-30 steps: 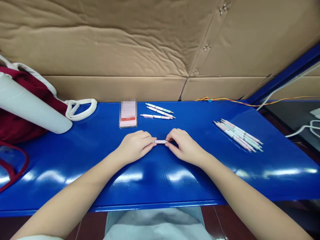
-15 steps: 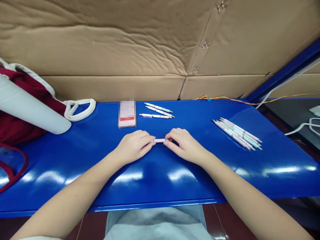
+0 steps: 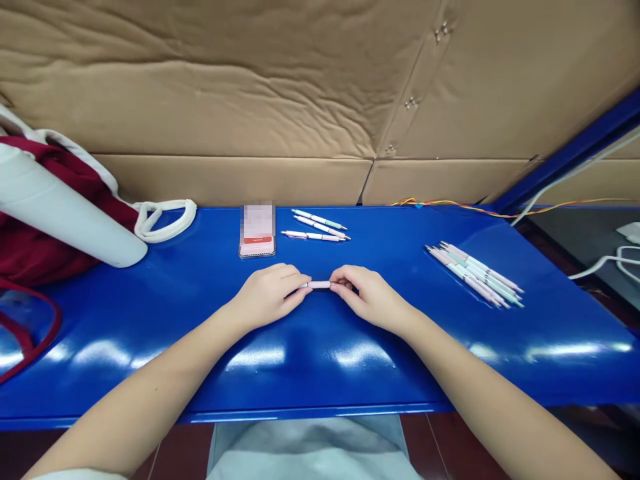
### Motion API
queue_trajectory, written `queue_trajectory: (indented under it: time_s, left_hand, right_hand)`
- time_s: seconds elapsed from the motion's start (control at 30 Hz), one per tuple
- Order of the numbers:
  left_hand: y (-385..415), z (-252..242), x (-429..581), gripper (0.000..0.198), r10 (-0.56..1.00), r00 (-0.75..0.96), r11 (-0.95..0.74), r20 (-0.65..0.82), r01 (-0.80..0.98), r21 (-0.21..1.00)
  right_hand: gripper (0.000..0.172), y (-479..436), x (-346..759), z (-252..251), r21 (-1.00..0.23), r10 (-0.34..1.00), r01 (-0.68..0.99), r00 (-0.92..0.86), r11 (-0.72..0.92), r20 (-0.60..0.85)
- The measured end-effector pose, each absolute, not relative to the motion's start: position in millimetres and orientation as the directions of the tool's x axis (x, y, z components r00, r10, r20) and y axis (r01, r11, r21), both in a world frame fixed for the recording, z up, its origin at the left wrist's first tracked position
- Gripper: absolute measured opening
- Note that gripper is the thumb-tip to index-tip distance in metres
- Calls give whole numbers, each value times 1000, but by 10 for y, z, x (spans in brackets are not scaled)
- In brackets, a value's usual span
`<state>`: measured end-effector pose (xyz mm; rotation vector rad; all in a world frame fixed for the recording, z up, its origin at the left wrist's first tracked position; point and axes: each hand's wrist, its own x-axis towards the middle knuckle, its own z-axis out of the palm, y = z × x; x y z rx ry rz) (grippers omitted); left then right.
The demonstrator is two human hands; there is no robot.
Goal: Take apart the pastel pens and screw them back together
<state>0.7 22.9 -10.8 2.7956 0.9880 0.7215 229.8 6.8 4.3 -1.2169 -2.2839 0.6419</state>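
Note:
Between my two hands a pink and white pen [image 3: 320, 285] lies level, a little above or on the blue table. My left hand [image 3: 274, 293] is closed on its left end, thumb and fingers pinching it and covering that part. My right hand [image 3: 366, 293] pinches the right end at the tip with thumb and forefinger. Beyond my hands, three pens [image 3: 320, 227] in white, green and pink rest on the table. To the right lies a bundle of several similar pens [image 3: 475, 273], side by side and slanted.
A phone [image 3: 257, 233] lies behind my left hand. At the left are a dark red bag [image 3: 60, 233] with white straps and a pale cylinder [image 3: 75, 207]. Brown padded board [image 3: 225, 120] closes off the back of the blue table [image 3: 310, 373]. Wires [image 3: 450, 205] run along the back right.
The view has shifted slightly. Both hands stay on the pen in nearly the same place, with only a slight movement of the right fingers at its tip.

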Motion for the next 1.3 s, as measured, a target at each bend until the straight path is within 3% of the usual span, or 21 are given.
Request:
queue_trajectory:
  time_s: [0.1, 0.5, 0.83, 1.07, 1.13, 1.3]
  left_hand:
    - [235, -107, 2, 29, 630, 678, -775, 379, 579, 251]
    - [346, -82, -71, 25, 672, 674, -737, 307, 647, 196]
    - [323, -97, -39, 23, 670, 669, -742, 320, 599, 301]
    - [359, -95, -78, 24, 706, 622, -708, 339, 619, 339]
    - [372, -92, -87, 24, 714, 616, -700, 333, 640, 316]
    - [405, -124, -92, 24, 742, 605, -669, 290, 700, 250]
  right_hand:
    - [3, 74, 2304, 23, -596, 854, 625, -466, 504, 232]
    - [12, 192, 2405, -46, -518, 848, 675, -468, 525, 249]
    - [15, 189, 2363, -36, -581, 846, 620, -450, 527, 287]
    - [15, 216, 2531, 13, -395, 814, 747, -330, 534, 478]
    - [14, 228, 2554, -2, -395, 835, 770, -312, 502, 454]
    - [14, 179, 2409, -36, -402, 852, 751, -477, 524, 218]
